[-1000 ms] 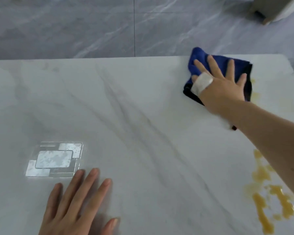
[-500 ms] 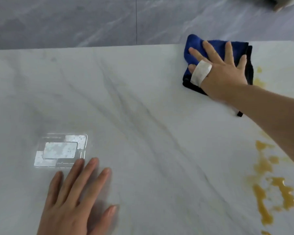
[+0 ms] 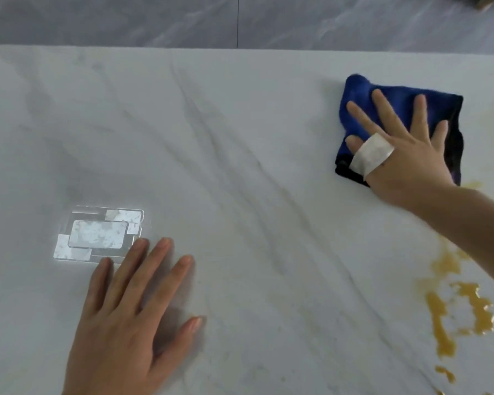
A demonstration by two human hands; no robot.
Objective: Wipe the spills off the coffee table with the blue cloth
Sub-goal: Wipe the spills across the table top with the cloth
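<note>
Blue on its upper face and black along its near and right edges, the folded cloth (image 3: 362, 109) lies flat toward the far right of the white, grey-veined coffee table (image 3: 240, 166), its plush nap bunched into a rounded hump at the far left corner. The person's right hand (image 3: 402, 155) presses down on it with fingers straight and spread, a strip of pale tape (image 3: 371, 155) wrapped round the thumb. The left hand (image 3: 129, 315) rests palm-down on the bare marble near the front edge, fingers extended and slightly fanned, holding nothing, fingertips just beside a bright rectangular patch of reflected light (image 3: 97, 235). Amber-yellow spills (image 3: 439, 317) streak the near right of the tabletop under the right forearm, with a fainter yellow smear (image 3: 472, 185) just beside the cloth's near right corner. Grey marble-look floor tiles (image 3: 126, 18) run beyond the table's far edge.
</note>
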